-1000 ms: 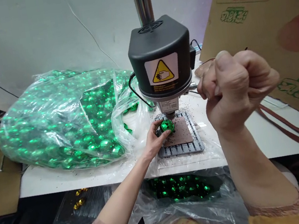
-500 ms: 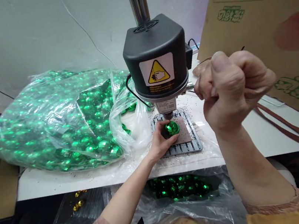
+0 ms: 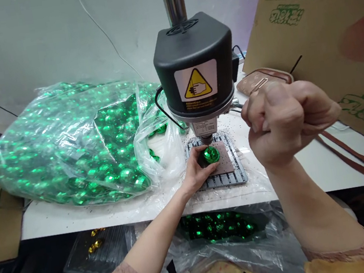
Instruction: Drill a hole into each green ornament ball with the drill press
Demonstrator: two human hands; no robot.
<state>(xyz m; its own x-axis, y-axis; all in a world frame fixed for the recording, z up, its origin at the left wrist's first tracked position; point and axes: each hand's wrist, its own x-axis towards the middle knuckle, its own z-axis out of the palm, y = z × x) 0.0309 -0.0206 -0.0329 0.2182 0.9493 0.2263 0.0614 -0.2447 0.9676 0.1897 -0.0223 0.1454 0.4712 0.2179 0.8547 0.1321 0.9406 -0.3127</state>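
Observation:
Between thumb and fingers, my left hand [image 3: 196, 169] pinches a shiny green faceted ball [image 3: 211, 155] from its left side. The ball rests on a brownish square pad [image 3: 226, 157] over a slotted grey base plate [image 3: 241, 174]. Directly above it is the chuck [image 3: 207, 140] of a black drill press [image 3: 192, 48], with a thin bit reaching down to the ball's top. My right hand [image 3: 284, 121] is closed in a fist to the right of the machine. A metal lever [image 3: 237, 104] runs from the machine towards this fist; the gripped part is hidden by the fingers.
A large clear bag [image 3: 67, 149] of green balls lies on the white table [image 3: 111, 215] at left. A cardboard box [image 3: 318, 38] and brown strapped pouch [image 3: 252, 81] are at right. More green balls [image 3: 219, 226] lie in plastic below the table edge. Dark shavings surround the base.
My right fist has moved down a little, uncovering more of the brown pouch behind it. My left hand still holds the green ball under the chuck. The view has shifted slightly.

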